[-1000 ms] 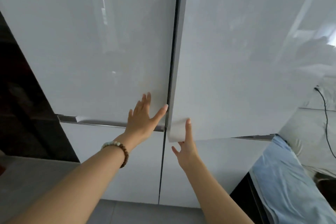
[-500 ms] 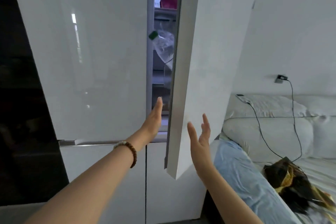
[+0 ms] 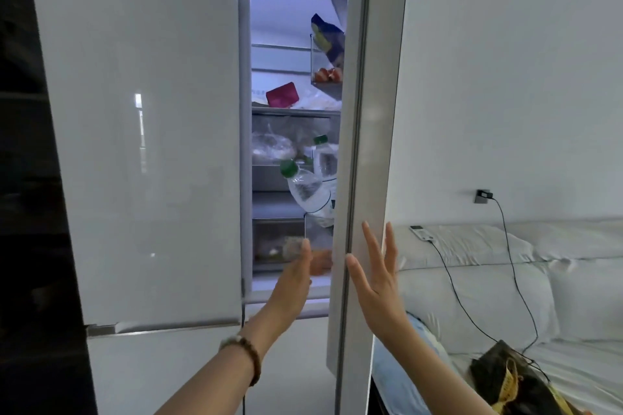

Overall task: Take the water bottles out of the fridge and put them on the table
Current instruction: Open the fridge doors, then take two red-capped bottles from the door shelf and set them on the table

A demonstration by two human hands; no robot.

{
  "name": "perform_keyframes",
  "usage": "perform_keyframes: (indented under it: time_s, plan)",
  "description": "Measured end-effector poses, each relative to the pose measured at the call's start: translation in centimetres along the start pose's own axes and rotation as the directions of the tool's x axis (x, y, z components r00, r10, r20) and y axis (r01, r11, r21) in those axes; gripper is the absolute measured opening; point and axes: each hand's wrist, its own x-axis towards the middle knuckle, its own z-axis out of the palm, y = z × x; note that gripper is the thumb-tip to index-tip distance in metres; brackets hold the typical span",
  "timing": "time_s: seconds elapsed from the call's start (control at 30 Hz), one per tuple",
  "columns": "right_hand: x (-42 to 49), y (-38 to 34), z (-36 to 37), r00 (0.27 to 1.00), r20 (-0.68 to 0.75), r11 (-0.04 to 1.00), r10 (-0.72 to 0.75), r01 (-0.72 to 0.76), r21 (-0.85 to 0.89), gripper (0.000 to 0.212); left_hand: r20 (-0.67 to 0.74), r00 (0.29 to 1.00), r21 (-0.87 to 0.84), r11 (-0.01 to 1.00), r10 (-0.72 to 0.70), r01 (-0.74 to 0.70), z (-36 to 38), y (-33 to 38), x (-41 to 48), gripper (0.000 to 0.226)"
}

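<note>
White glossy fridge, right door ajar. Lit interior: magenta box on a shelf; door bin holds two clear plastic green-capped water bottles, one tilted toward 11 o'clock. Left hand and right hand: fingers extended, empty.

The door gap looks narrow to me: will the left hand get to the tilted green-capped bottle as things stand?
Probably yes: the left hand is already in the gap, below the tilted bottle, with nothing between them.
</note>
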Motion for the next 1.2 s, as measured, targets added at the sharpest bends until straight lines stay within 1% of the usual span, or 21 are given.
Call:
perform_keyframes:
  time_s: [0.03, 0.07, 0.1, 0.2, 0.23, 0.27, 0.37, 0.4, 0.47, 0.53, 0.6, 0.7, 0.8, 0.97, 1.1, 1.2]
  plan:
    - [0.2, 0.2, -1.1, 0.999, -0.027, 0.999, -0.029, 0.028, -0.029, 0.059, -0.106, 0.993, -0.004, 0.999, 0.045, -0.046, 0.6, 0.6, 0.1, 0.063]
    - [0.3, 0.4, -2.3, 0.997, -0.046, 0.996, -0.062, 0.058, -0.067, 0.061, -0.183, 0.980, 0.003, 0.997, 0.079, -0.079, 1.1, 1.1, 0.3, 0.065]
    - [0.5, 0.7, -3.4, 0.993, -0.058, 0.989, -0.098, 0.091, -0.114, 0.063, -0.221, 0.969, 0.032, 0.994, 0.108, -0.103, 1.6, 1.7, 0.5, 0.070]
    - [1.3, 1.7, -6.3, 0.980, -0.059, 0.952, -0.189, 0.168, -0.256, 0.064, -0.181, 0.964, 0.137, 0.976, 0.193, -0.169, 3.2, 3.0, 1.7, 0.091]
    - [1.6, 2.1, -7.2, 0.978, -0.058, 0.940, -0.199, 0.174, -0.292, 0.063, -0.165, 0.967, 0.171, 0.971, 0.197, -0.168, 3.7, 3.5, 2.2, 0.092]
    - [1.8, 2.7, -8.1, 0.978, -0.056, 0.926, -0.202, 0.172, -0.335, 0.063, -0.140, 0.970, 0.196, 0.966, 0.199, -0.170, 4.4, 4.0, 2.7, 0.088]
    - [2.4, 4.3, -10.5, 0.967, -0.035, 0.840, -0.253, 0.201, -0.504, 0.061, -0.048, 0.978, 0.232, 0.955, 0.202, -0.185, 6.5, 5.5, 3.4, 0.058]
    - [2.5, 4.9, -11.2, 0.961, -0.006, 0.798, -0.277, 0.226, -0.559, 0.061, -0.016, 0.980, 0.243, 0.952, 0.197, -0.187, 7.1, 5.5, 3.7, 0.055]
    - [2.6, 5.7, -12.4, 0.945, 0.072, 0.715, -0.318, 0.289, -0.636, 0.059, 0.038, 0.982, 0.278, 0.942, 0.186, -0.189, 8.2, 5.3, 4.2, 0.057]
    - [2.6, 6.6, -13.2, 0.929, 0.159, 0.666, -0.334, 0.352, -0.658, 0.057, 0.068, 0.984, 0.324, 0.929, 0.166, -0.179, 9.2, 4.4, 5.0, 0.064]
    - [2.4, 7.5, -13.8, 0.929, 0.212, 0.649, -0.304, 0.365, -0.667, 0.056, 0.089, 0.986, 0.366, 0.916, 0.143, -0.166, 10.3, 4.1, 5.3, 0.064]
    - [2.7, 8.9, -14.9, 0.956, 0.198, 0.665, -0.215, 0.292, -0.688, 0.056, 0.134, 0.984, 0.412, 0.896, 0.117, -0.163, 12.2, 4.7, 5.4, 0.054]
    - [3.3, 10.3, -16.5, 0.969, 0.191, 0.649, -0.156, 0.246, -0.720, 0.057, 0.187, 0.977, 0.444, 0.877, 0.107, -0.181, 14.1, 5.3, 6.2, 0.057]
    - [4.2, 12.7, -19.7, 0.969, 0.227, 0.642, -0.102, 0.238, -0.728, 0.059, 0.253, 0.964, 0.470, 0.860, 0.085, -0.199, 16.9, 5.9, 7.2, 0.060]
    - [4.8, 14.1, -21.8, 0.966, 0.239, 0.655, -0.098, 0.243, -0.715, 0.057, 0.242, 0.967, 0.491, 0.850, 0.075, -0.189, 17.8, 5.4, 7.9, 0.063]
    - [4.8, 15.0, -22.7, 0.970, 0.231, 0.684, -0.082, 0.223, -0.695, 0.061, 0.196, 0.978, 0.471, 0.868, 0.073, -0.159, 17.2, 4.4, 8.3, 0.069]
